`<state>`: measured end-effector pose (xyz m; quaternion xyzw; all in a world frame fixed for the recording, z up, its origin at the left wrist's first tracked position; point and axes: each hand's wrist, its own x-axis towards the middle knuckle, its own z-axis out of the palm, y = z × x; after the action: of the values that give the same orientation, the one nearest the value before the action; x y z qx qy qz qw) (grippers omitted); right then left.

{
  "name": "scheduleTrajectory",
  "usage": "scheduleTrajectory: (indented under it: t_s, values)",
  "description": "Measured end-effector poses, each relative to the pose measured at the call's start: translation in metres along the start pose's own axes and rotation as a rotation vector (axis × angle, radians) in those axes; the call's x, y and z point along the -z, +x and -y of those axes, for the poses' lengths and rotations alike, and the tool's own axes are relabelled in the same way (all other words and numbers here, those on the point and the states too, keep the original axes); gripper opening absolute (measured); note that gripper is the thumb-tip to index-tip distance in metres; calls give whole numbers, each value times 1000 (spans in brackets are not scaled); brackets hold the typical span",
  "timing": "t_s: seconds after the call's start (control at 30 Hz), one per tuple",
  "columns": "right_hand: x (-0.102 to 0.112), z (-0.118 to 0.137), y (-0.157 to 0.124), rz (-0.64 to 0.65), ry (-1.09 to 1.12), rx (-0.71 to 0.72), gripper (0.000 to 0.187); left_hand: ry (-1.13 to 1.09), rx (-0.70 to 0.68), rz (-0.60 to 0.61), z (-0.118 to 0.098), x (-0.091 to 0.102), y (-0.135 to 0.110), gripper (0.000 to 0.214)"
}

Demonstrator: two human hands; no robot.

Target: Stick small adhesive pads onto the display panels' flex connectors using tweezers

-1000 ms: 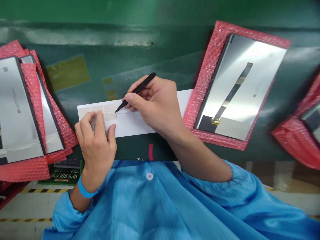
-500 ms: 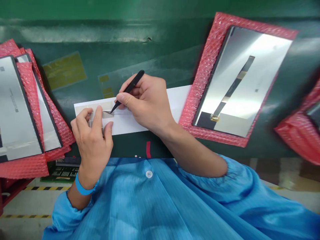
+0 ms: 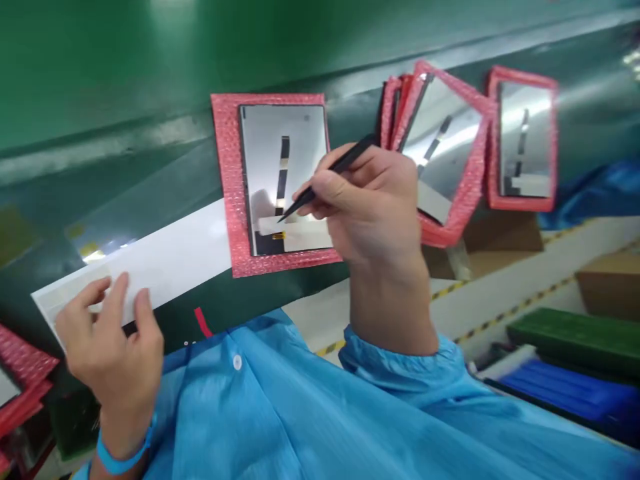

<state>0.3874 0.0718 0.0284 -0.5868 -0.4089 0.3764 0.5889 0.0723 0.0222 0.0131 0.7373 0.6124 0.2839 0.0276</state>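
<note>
My right hand [image 3: 370, 200] pinches a pair of black tweezers [image 3: 327, 177] above a display panel [image 3: 305, 150] with a silvery back. At the tweezer tip is a pale, thin rectangular sticker [image 3: 269, 226], over the panel's lower left part, near the foot of its dark flex cable [image 3: 283, 175]; whether it touches the panel I cannot tell. My left hand [image 3: 113, 340] is open, its bent fingers apart, over the left end of a white paper strip [image 3: 175, 247]. Faint pale stickers [image 3: 75, 287] lie on that end, partly hidden by the fingers.
Pink bubble wrap [image 3: 227, 173] lies under the panel. Further right are more wrapped panels [image 3: 450, 133] and another single one [image 3: 525, 143]. Clear film with yellow patches [image 3: 83, 237] lies at left. A red tape piece [image 3: 203, 322] marks the green table's front edge.
The view has turned to the right. My right hand has moved the tweezers from the stickers on the paper strip to the panel, with a sticker at their tip. My left hand has stayed by the strip.
</note>
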Motion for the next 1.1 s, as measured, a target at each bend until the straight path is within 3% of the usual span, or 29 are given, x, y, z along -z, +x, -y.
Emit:
scheduleTrajectory:
  t_s: [0.1,0.2,0.27,0.37,0.57,1.1]
  values:
    - [39,-10,2,-68,-28,-75,38,-210,-189,45,-56,-27,11,32]
    - [49,-20,0,-71,-41,-153,32,-296,-306,99,-98,-62,17,27]
    - [47,-23,0,-39,-54,-179,30,-277,-323,120,-112,-80,18,27]
    - [43,-23,2,-1,-53,-211,29,-229,-330,164,-117,-90,18,31]
    - [39,-16,3,-1,-33,-248,27,-194,-335,204,-115,-85,19,34]
    - [33,-11,3,-53,-48,-190,29,-204,-334,256,-118,-81,21,43]
